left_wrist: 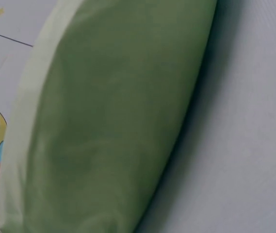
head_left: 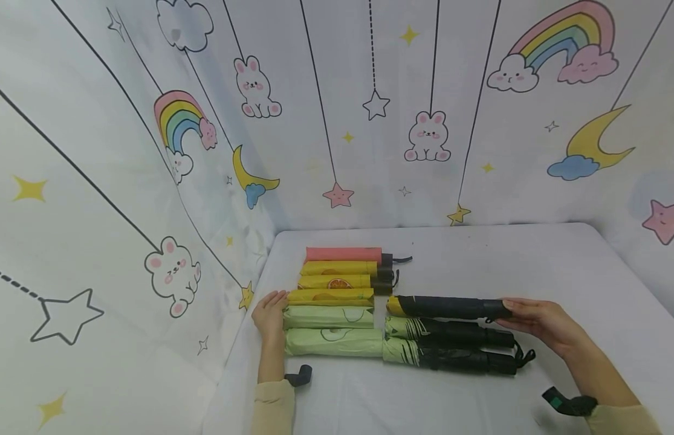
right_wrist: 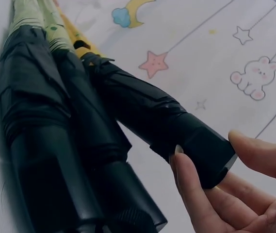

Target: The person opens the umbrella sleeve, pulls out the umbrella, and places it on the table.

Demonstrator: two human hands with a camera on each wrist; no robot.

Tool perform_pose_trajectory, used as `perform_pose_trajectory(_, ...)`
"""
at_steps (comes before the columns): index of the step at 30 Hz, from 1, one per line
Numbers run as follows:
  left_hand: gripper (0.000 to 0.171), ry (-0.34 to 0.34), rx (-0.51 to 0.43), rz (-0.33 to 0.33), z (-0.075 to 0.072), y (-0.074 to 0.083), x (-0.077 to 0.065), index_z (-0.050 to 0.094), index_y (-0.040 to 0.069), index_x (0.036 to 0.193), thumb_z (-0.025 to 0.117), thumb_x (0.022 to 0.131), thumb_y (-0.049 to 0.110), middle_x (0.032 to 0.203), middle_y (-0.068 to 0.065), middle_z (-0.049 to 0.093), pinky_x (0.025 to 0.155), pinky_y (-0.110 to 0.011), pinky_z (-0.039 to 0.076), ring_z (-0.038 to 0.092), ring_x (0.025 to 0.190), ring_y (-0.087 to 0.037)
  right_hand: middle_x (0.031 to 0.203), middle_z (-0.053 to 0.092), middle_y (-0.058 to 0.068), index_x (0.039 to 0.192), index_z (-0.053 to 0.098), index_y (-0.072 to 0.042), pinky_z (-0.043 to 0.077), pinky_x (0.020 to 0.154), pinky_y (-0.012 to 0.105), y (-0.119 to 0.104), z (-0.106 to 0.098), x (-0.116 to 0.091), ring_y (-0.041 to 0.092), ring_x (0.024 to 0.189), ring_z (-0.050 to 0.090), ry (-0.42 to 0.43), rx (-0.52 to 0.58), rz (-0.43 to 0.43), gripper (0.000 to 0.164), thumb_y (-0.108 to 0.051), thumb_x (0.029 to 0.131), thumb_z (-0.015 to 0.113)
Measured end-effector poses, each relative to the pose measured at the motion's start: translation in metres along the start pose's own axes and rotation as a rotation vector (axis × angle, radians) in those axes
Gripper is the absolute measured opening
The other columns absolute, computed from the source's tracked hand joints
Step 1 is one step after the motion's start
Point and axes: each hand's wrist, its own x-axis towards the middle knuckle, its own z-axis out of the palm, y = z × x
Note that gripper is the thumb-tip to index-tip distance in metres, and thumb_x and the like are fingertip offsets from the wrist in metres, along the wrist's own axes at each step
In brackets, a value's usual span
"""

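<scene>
My left hand [head_left: 270, 313] is at the left end of a yellow umbrella sleeve [head_left: 331, 296], its fingertips on that end; the thumb is hidden in the head view. My right hand [head_left: 543, 323] pinches the handle end of a folded black umbrella [head_left: 451, 307] with a yellow tip, which lies in line with the yellow sleeve, a small gap between them. In the right wrist view, thumb and fingers hold the black handle [right_wrist: 205, 155]. A light green sleeve [left_wrist: 108, 116] fills much of the left wrist view and hides most of the left hand.
Two light green sleeves [head_left: 333, 342] lie nearer me, with two black-and-green folded umbrellas [head_left: 456, 353] to their right. Farther back lie two yellow umbrellas [head_left: 339, 268] and a pink one [head_left: 343, 254], dark handles rightward. A white cloth [head_left: 402, 405] covers the table; patterned cloth walls stand behind.
</scene>
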Motion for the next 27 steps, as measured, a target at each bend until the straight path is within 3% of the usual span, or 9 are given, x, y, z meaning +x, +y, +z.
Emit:
perform_pose_trajectory(7,0.045,0.000,0.009,-0.007,-0.001,-0.001,0.001,0.053,-0.012,0.141,0.064,0.098,-0.009,0.131,-0.028,0.066,0.094,-0.025,0.059,0.068,0.122,-0.034,0.117,0.076,-0.004,0.121,0.078,-0.019,0.060,0.097,0.036,0.006,-0.009,0.004,0.022,0.107,0.075,-0.046,-0.035,0.024,0.030,-0.007,0.109,0.053)
perform_pose_trajectory(12,0.045,-0.001,0.012,-0.007,-0.001,-0.001,0.000,0.052,-0.012,0.141,0.064,0.097,-0.010,0.131,-0.028,0.066,0.094,-0.025,0.059,0.068,0.122,-0.034,0.127,0.072,-0.008,0.141,0.065,-0.006,0.059,0.098,0.030,0.008,-0.015,0.007,0.013,0.113,0.072,-0.044,-0.223,0.038,0.034,-0.016,0.110,0.056)
perform_pose_trajectory(15,0.045,0.002,0.011,-0.006,-0.001,-0.001,0.000,0.052,-0.012,0.141,0.063,0.097,-0.011,0.131,-0.029,0.066,0.094,-0.025,0.060,0.068,0.121,-0.034,0.137,0.068,0.002,0.146,0.057,0.003,0.059,0.097,0.028,0.010,-0.016,0.009,0.005,0.113,0.069,-0.010,-0.387,0.057,0.047,-0.025,0.108,0.059)
perform_pose_trajectory(18,0.046,0.005,0.015,-0.004,0.000,-0.002,0.000,0.052,-0.012,0.141,0.063,0.097,-0.011,0.131,-0.029,0.066,0.094,-0.026,0.060,0.068,0.121,-0.035,0.141,0.064,0.016,0.143,0.059,0.004,0.061,0.092,0.031,0.012,-0.017,0.011,0.008,0.109,0.069,0.026,-0.511,0.072,0.050,-0.030,0.107,0.062)
perform_pose_trajectory(21,0.046,0.006,0.022,-0.004,0.000,-0.002,0.000,0.052,-0.012,0.141,0.063,0.097,-0.011,0.131,-0.029,0.066,0.094,-0.026,0.060,0.068,0.121,-0.035,0.140,0.063,0.023,0.142,0.061,0.003,0.061,0.087,0.033,0.015,-0.017,0.012,0.017,0.106,0.071,0.047,-0.586,0.073,0.049,-0.032,0.106,0.062)
perform_pose_trajectory(27,0.045,0.011,0.031,-0.004,0.000,-0.002,0.001,0.053,-0.011,0.141,0.064,0.097,-0.010,0.130,-0.028,0.067,0.093,-0.026,0.060,0.069,0.120,-0.034,0.142,0.061,0.026,0.141,0.062,0.003,0.062,0.085,0.032,0.013,-0.012,0.010,0.019,0.107,0.072,0.068,-0.668,0.042,0.051,-0.034,0.106,0.063)
